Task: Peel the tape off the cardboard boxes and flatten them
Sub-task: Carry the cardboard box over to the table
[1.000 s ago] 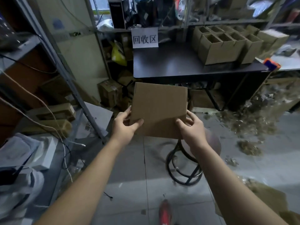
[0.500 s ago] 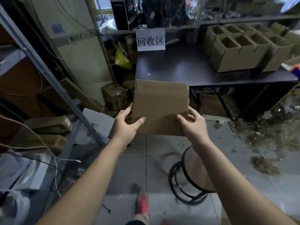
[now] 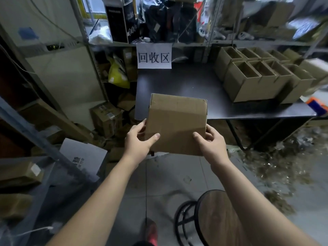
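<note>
One box (image 3: pixel 177 125) (held upright) between left hand (image 3: pixel 138 142), right hand (image 3: pixel 211 144).

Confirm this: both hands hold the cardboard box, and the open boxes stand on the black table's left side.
Wrong side: the head view shows the open boxes on the right side of the black table. The left hand and right hand do hold the cardboard box.

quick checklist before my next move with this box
1. Grip: left hand and right hand each hold a lower corner of the box: ok.
2. Box free of tape: cannot tell.
3. Box flattened: cannot tell; one crease shows.
4. Bare table top left of the open boxes: ok.
5. Floor: stool close under the right arm: not ok.
</note>
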### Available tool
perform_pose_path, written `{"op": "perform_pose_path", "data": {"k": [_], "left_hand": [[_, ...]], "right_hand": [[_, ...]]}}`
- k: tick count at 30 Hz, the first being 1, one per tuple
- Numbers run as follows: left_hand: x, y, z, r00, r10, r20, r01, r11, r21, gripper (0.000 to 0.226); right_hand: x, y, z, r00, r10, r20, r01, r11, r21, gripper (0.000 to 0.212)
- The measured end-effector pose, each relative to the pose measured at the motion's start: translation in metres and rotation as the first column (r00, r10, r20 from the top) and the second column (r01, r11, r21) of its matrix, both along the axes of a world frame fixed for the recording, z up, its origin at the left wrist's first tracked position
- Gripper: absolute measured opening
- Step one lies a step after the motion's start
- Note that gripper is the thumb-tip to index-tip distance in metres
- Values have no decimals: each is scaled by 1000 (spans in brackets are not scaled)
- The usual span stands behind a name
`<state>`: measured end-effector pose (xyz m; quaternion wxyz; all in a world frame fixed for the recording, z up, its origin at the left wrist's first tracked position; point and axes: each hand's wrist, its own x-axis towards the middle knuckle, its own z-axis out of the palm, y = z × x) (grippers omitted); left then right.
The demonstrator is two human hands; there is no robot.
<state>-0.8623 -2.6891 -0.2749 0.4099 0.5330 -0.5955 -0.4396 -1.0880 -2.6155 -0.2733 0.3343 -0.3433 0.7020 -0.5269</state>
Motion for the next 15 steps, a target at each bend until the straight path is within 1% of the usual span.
{"op": "perform_pose_path", "data": {"k": [1, 4, 8, 10, 13, 15], "left_hand": [[-1, -16, -2, 1000, -4, -5, 4, 1000, 7, 70], [-8, -59, -8, 1000, -14, -12, 15, 999, 38, 71], [-24, -104, -11, 999, -41, -16, 42, 998, 47, 68], [-36, -120, -12, 998, -68, 8, 67, 997, 49, 67], [-56, -145, -15, 996, -82, 30, 81, 996, 48, 64], [-69, -162, -20, 995, -82, 50, 80, 996, 40, 64]], "right_hand": [[-1, -13, 1, 1000, 4, 0, -4, 1000, 4, 51], [-7, -47, 0, 1000, 4, -13, -4, 1000, 22, 69], [-21, -81, -5, 1000, -30, -5, 30, 1000, 6, 70], [-31, -95, -8, 998, -69, -3, 69, 998, 7, 74], [-48, -118, -16, 992, -123, 36, 123, 992, 3, 73], [-61, -135, -22, 991, -128, 50, 128, 992, -1, 72]]}}
